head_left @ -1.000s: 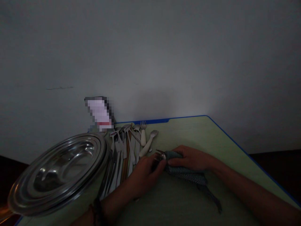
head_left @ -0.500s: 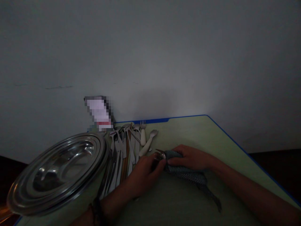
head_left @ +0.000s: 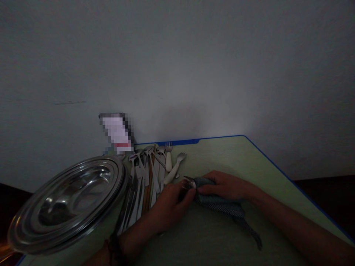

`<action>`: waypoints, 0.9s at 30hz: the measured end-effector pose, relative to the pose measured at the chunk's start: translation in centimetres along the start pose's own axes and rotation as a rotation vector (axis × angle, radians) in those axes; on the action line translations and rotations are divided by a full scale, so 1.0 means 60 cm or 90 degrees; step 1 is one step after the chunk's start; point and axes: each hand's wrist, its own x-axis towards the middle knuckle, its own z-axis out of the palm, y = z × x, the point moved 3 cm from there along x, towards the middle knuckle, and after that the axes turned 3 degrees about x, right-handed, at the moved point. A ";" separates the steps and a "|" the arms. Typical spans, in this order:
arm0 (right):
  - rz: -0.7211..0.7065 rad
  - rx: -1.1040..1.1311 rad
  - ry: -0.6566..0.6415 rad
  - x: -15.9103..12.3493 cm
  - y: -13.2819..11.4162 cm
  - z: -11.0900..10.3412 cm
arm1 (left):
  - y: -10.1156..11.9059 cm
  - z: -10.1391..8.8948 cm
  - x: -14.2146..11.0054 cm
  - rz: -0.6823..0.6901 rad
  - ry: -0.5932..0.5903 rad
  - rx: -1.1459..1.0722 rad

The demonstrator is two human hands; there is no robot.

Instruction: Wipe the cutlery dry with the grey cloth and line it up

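My left hand is closed round the handle of a metal fork or spoon, whose shiny head pokes out between my hands. My right hand presses a grey checked cloth around that head, fingers curled over the cloth. The cloth trails to the right across the pale green table. Both hands rest low on the table top, almost touching each other.
A row of several spoons, forks and chopsticks lies left of my hands. A stack of round steel compartment plates sits at the table's left. A blurred-out card leans on the grey wall. The table's blue edge runs along the right.
Almost nothing differs; my hands shift very slightly around the utensil and cloth, staying in the same place.
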 end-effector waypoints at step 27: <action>-0.006 -0.121 -0.102 -0.041 -0.034 -0.040 | -0.001 -0.009 0.002 -0.060 0.074 -0.089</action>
